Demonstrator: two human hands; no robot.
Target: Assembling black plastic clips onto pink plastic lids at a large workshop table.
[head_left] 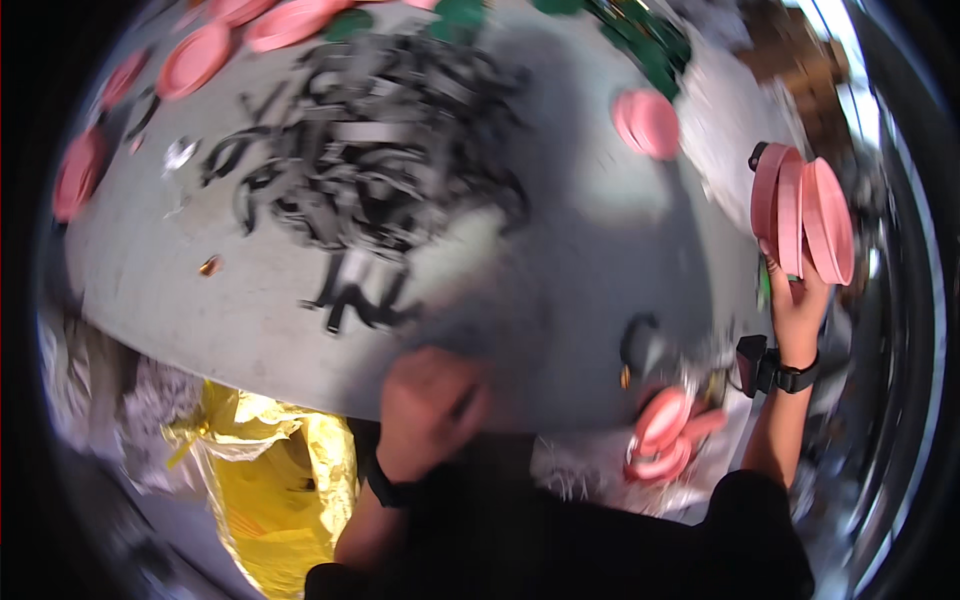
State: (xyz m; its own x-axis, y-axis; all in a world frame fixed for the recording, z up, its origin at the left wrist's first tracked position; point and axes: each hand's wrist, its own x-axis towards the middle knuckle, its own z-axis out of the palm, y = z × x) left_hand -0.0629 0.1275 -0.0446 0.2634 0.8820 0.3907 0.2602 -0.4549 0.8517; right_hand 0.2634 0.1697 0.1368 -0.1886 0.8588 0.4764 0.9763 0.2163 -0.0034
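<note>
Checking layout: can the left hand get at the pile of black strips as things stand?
Likely yes: the left hand is by the near edge of the table; the pile of black strips lies ahead, with nothing visible between. Blur hides its grip.

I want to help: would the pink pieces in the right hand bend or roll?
The pink pieces seem stiff: gripped low by the right hand, they don't sag. Their circular rims might let them roll on edge.

Three pink round pieces (790,220) showed in the right hand (798,312). One yellow bag (340,465) sat just left of the left hand (428,410); beyond that hand, black strips (375,190) lay too heaped to count.
</note>
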